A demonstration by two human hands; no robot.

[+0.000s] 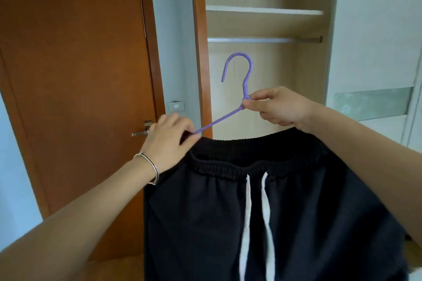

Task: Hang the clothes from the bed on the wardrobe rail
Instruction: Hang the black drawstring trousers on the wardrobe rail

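Black drawstring garment (pixel 285 201), trousers or shorts (its legs run off the bottom of the view), hangs nearest the camera, in the air between the two forearms. Two white cords (pixel 247 201) fall straight down its front, so it looks to hang by its own weight. Its elastic waistband (pixel 251 143) is stretched level across the lower part of a purple hanger (pixel 219 121). The garment hides most of the hanger, and I cannot tell how the band is fixed to it.

The left hand (pixel 169 143), with a thin bangle (pixel 150 164) at the wrist, has its grip pinched on the waistband corner just where the bare hanger arm goes into the cloth. It is probably seating that end so the band does not slide off. The right hand (pixel 280 107) takes the load. Its grip pinches the hanger's neck between thumb and forefinger, right under the hook (pixel 239 57). The hook stands upright and free, its open side towards the person's left, ready to be lifted over something.

Behind them the open wardrobe shows its rail (pixel 251 40), bare where it is visible and above the hook, which is not touching it. A shelf (pixel 262 10) sits higher up. I judge that hooking on comes next, once the left corner is settled. To the left are a wall switch (pixel 175 106), a door handle (pixel 140 133) and a closed brown door (pixel 75 75). No bed is in view.
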